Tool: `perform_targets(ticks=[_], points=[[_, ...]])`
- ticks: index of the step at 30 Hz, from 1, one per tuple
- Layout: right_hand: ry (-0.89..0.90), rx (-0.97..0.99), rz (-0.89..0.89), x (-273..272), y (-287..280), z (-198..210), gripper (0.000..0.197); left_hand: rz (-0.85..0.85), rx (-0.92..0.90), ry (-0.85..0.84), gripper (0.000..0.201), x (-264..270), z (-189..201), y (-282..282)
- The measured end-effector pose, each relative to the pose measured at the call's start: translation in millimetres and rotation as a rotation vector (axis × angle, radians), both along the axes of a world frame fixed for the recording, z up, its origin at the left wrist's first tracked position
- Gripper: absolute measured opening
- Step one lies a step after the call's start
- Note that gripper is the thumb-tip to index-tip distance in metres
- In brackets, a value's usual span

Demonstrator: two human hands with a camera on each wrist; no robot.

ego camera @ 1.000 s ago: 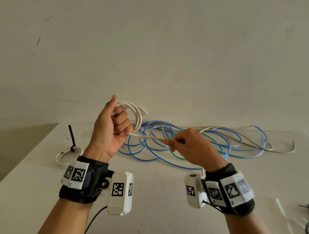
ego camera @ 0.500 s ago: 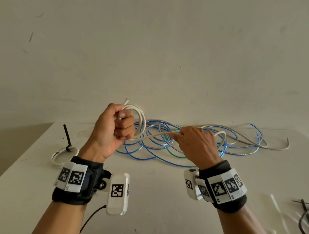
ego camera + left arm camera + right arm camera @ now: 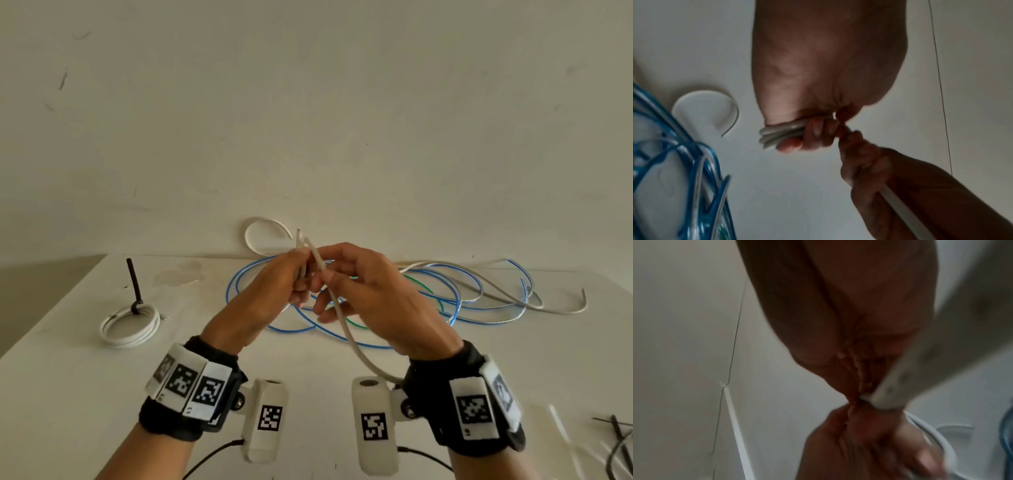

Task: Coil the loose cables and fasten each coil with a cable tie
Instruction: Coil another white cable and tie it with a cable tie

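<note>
Fingers (image 3: 813, 131) of the left hand (image 3: 274, 291) curl tight around several bundled turns of a pale grey-white round cable (image 3: 781, 133), the strands stacked side by side and poking out past the knuckles in the left wrist view. Right beside it, the right hand (image 3: 373, 301) pinches a free run of the same cable between thumb and fingertips, its other fingers loosely bent; from that pinch the cable drops back toward the right wrist (where it passes close by the wrist camera and blurs in that view). Both hands meet above the middle of the white table (image 3: 85, 377), knuckles nearly touching. One loop of the held cable arcs up behind the left hand against the plain off-white wall (image 3: 308, 102), and a short cut end sticks up between the two hands.

On the table behind the hands lies a loose tangle of blue translucent cable (image 3: 479, 308) mixed with a thin green wire (image 3: 428, 291) and a trailing grey-white length that ends in a hook-shaped curl far right. Well to the left sits a finished small white cable coil (image 3: 130, 325), cinched by a black cable tie (image 3: 133, 284) whose tail stands upright. Near the right edge lie spare ties, white (image 3: 561, 428) and black (image 3: 616, 445), partly cut off by the frame.
</note>
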State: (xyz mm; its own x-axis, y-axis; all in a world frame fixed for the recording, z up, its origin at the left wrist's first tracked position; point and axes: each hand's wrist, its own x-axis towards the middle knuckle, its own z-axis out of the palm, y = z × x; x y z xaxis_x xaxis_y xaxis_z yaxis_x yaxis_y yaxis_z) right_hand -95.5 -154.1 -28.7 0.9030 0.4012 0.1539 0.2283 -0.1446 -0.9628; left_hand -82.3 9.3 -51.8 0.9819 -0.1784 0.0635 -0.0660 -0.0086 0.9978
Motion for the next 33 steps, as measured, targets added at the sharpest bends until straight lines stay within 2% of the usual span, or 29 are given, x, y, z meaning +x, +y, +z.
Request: perform_targets(ticks=[2, 5, 6, 8, 13, 17, 19, 23, 26, 29, 30, 31, 33], points=[[-0.117, 0.003, -0.042, -2.8, 9.0, -4.7, 0.022, 0.062, -0.173, 0.005, 0.047, 1.8, 1.7, -3.8], [-0.293, 0.004, -0.159, -6.1, 24.4, -16.5, 0.01, 0.179, -0.208, -0.053, 0.045, 2.7, 2.1, -6.6], [-0.29, 0.026, -0.171, -7.3, 29.2, -19.3, 0.003, 0.213, -0.236, -0.047, 0.044, 1.3, 3.2, -6.5], [-0.261, 0.056, -0.164, -8.3, 35.1, -23.4, 0.008, 0.242, -0.367, 0.004, 0.041, -0.4, 5.6, -4.4], [-0.336, -0.068, -0.108, -3.8, 33.3, -23.8, 0.008, 0.205, -0.76, 0.072, 0.033, -4.4, 9.5, -2.3], [-0.281, -0.139, -0.146, 3.5, 24.1, -23.0, 0.014, 0.194, -0.921, -0.01, 0.03, -2.5, 12.2, -1.5], [-0.299, -0.246, -0.156, 10.1, 15.4, -24.0, 0.01, 0.181, -0.973, -0.053, 0.03, -0.3, 14.6, 4.4], [-0.482, -0.507, -0.196, 16.2, 6.6, -28.3, 0.012, 0.289, -0.907, 0.0, 0.045, -1.0, 15.8, 15.3], [-0.687, -0.748, -0.355, 14.1, 9.9, -30.6, 0.024, 0.352, -0.783, 0.067, 0.058, -3.2, 16.0, 15.5], [-0.521, -1.035, -0.455, 12.8, 6.6, -26.8, 0.053, 0.346, -0.705, 0.082, 0.058, -2.3, 16.1, 18.1], [-0.477, -1.078, -0.465, 12.9, 3.5, -24.4, 0.056, 0.343, -0.682, 0.083, 0.058, -2.1, 16.4, 19.7], [-0.46, -1.071, -0.471, 14.1, -0.2, -22.9, 0.054, 0.347, -0.66, 0.079, 0.058, -1.8, 16.7, 21.2], [-0.391, -0.903, -0.45, 18.2, -7.8, -22.2, 0.043, 0.367, -0.612, 0.052, 0.058, -1.9, 17.5, 23.0]])
